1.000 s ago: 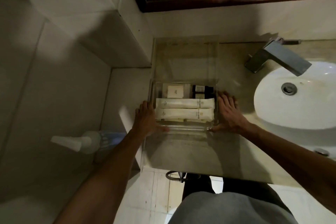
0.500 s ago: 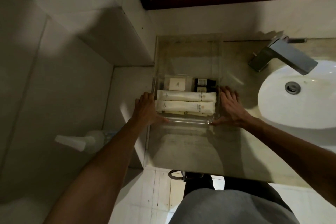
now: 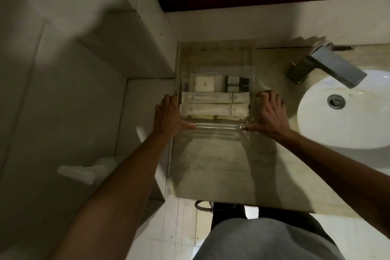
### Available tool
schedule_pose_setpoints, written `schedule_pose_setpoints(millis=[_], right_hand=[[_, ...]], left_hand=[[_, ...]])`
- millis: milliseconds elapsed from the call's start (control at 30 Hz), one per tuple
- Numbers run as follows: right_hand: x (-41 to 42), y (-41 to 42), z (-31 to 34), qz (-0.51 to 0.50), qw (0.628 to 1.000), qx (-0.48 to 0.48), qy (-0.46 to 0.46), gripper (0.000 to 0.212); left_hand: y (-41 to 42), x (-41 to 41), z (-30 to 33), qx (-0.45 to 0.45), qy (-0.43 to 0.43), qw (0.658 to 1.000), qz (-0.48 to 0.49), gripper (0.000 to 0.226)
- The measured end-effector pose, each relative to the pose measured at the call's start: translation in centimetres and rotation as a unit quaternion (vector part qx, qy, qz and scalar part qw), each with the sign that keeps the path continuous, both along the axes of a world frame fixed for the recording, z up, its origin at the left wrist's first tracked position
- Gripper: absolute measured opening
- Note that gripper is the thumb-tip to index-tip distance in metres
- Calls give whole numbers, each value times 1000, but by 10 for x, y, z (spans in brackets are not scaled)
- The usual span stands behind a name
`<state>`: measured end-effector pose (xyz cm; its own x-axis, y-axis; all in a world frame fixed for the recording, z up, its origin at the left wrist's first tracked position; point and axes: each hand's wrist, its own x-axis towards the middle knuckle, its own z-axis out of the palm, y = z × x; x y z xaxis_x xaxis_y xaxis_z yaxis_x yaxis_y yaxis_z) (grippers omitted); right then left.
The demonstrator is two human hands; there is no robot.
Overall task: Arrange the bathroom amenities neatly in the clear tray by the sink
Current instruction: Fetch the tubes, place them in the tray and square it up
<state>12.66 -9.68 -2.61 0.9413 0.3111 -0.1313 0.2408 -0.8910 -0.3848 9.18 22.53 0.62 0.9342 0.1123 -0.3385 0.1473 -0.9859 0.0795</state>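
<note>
1. Two hands on one clear tray (image 3: pixel 215 53), at the back left of the table (image 3: pixel 211 164), against the wall, left of the sink (image 3: pixel 348 112).
2. Left hand (image 3: pixel 168 115): grip wide, palm flat against the tray's left wall, thumb laid along the near rim. Right hand (image 3: pixel 271 113): same, flat against the right wall. Nothing clasped.
3. Step in hand, by judgement: squaring the tray on the table. Best done with even pressure from both palms, sliding low without lifting, so the contents stay in rows; finish parallel to the wall and clear of the tap (image 3: pixel 329 67).
4. Contents, counted:
   - long white tubes (image 3: pixel 213 103): 2, side by side, crosswise
   - white sachet (image 3: pixel 203 83): 1, back left
   - dark bottles (image 3: pixel 236 84): 2, back right, touching
   - yellowish flat items (image 3: pixel 211 116): under the tubes, number unclear
</note>
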Motion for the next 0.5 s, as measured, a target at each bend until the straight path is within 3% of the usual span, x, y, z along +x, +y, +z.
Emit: schedule_pose_setpoints(millis=[133,300,400,500], right_hand=[[2,3,0,20,999,-25,-24,123],[9,5,6,108,988,-67,-87,89],[18,3,5,147,975,-134,-99,70],[26,3,9,151,969,-166,-104,65]], left_hand=[[5,1,-2,17,-82,993,-78,102],[2,12,-8,18,-128,958,-255,55],[1,20,-12,58,-140,940,-306,47],[0,27,-13,97,-146,934,-310,50]])
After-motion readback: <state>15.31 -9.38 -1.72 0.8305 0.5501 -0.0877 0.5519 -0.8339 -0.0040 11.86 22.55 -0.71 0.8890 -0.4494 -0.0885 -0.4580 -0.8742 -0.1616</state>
